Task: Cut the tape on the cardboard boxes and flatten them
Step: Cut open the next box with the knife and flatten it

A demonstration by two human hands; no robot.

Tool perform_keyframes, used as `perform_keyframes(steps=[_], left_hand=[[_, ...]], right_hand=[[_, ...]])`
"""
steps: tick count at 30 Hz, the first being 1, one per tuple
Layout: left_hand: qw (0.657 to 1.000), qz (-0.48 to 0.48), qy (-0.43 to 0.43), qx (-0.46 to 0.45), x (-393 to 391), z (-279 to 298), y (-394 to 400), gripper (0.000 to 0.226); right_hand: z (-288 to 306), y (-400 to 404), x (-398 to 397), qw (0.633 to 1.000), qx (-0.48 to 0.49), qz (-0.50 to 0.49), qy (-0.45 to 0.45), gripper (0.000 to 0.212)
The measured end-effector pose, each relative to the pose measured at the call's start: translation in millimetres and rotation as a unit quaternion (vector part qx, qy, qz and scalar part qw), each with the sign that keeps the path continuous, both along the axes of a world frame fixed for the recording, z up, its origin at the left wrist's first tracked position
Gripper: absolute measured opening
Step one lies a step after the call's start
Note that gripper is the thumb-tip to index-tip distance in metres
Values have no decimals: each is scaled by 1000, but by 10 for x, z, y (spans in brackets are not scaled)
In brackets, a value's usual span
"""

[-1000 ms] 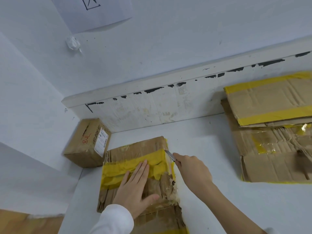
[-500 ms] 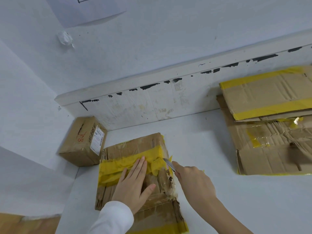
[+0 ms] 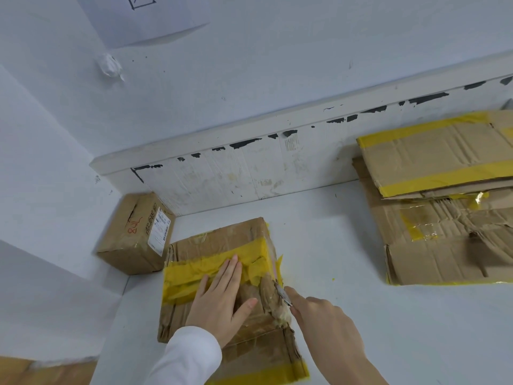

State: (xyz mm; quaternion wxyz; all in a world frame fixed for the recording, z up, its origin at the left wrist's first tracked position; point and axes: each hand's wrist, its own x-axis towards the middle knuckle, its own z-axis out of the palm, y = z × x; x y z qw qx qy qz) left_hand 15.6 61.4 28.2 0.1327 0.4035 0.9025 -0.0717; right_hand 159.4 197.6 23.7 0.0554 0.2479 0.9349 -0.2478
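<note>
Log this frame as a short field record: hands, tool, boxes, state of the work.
left hand: flat, presses on top of the taped box
right hand: grips the knife
knife: blade at the box's right edge
yellow tape: band across the box top, torn at the right end
small box: unflattened, in the corner
flattened boxes: stacked at right
</note>
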Motion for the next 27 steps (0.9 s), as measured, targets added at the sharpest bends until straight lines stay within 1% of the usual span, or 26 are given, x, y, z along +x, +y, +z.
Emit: perform_keyframes(steps=[2,4,5,6,8,9,10,11,12,13,14,15,17,18,19,21,23,27], left_hand=[[1000,1,-2,4,-6,-13,-11,91],[1000,8,-6,25,-27,-40,-34,71],[999,11,-25,46,-30,-41,-49,62],[993,21,-63,98,-22,-23,-59,54],[955,73,-138,251,-35,69,-99,48],[936,103,-136,309,-87,112,-154,49],[926,130,-100,341,-171,147,-226,49],[922,158,-50,351,-281,151,-322,50],[917,197,-16,345,-392,149,-424,52],[911,249,-12,330,-491,145,-529,56],[899,301,-38,315,-568,136,-625,61],[879,347,-87,314,-619,127,-700,66],[822,404,-187,354,-651,112,-796,71],[802,417,-212,372,-645,101,-827,71],[795,423,-215,378,-630,86,-855,71],[803,417,-199,377,-580,54,-903,73],[811,408,-189,375,-521,12,-951,80],[828,392,-203,346,-337,-50,-1051,103]], right_hand=[[9,7,58,1000,-15,-3,6,45],[9,40,130,999,-35,0,8,39],[25,75,163,999,-50,-9,6,36],[45,118,194,997,-70,-31,8,35],[82,206,236,985,-144,-89,30,37],[83,227,244,971,-203,-113,55,36],[81,233,239,952,-266,-134,74,31],[89,211,222,932,-322,-144,79,20],[114,160,208,917,-367,-141,73,14],[136,93,186,906,-397,-134,64,15],[154,30,143,899,-414,-127,60,22],[157,-32,89,896,-422,-123,59,31],[164,-152,-36,898,-418,-122,61,53],[164,-197,-91,902,-407,-127,64,59],[148,-233,-141,907,-393,-133,71,63],[135,-284,-245,918,-361,-140,82,69],[134,-275,-358,926,-334,-151,94,70],[132,-104,-550,939,-283,-160,109,59]])
